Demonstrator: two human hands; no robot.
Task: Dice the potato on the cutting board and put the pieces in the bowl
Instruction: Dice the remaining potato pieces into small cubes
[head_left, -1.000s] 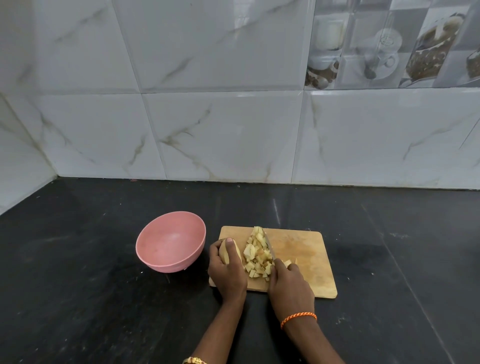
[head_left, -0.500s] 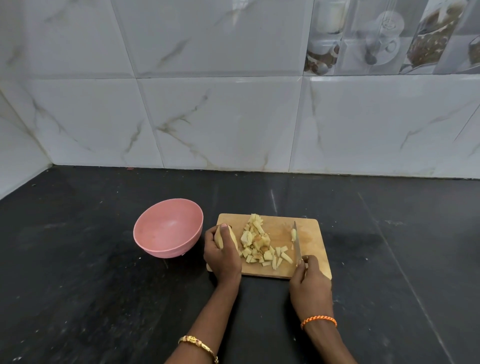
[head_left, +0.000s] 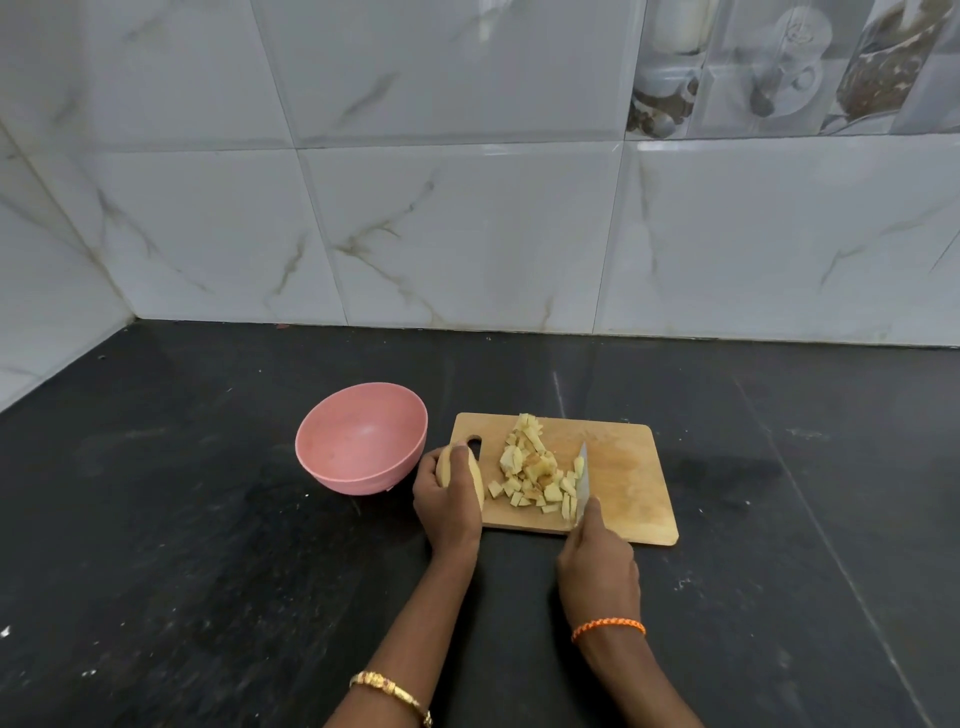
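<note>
A wooden cutting board (head_left: 628, 483) lies on the black counter with a heap of diced potato pieces (head_left: 532, 470) on its left half. My left hand (head_left: 449, 499) grips an uncut potato chunk (head_left: 475, 475) at the board's left edge. My right hand (head_left: 597, 561) holds a knife (head_left: 582, 475), whose blade stands on edge against the right side of the heap. An empty pink bowl (head_left: 358, 439) sits just left of the board.
The black stone counter (head_left: 208, 545) stretches around the board. White marble wall tiles (head_left: 467, 234) rise behind it and at the left corner.
The knife swung out to the right of the board, then came back left against the loose pieces. My left hand kept its hold on the potato chunk.
</note>
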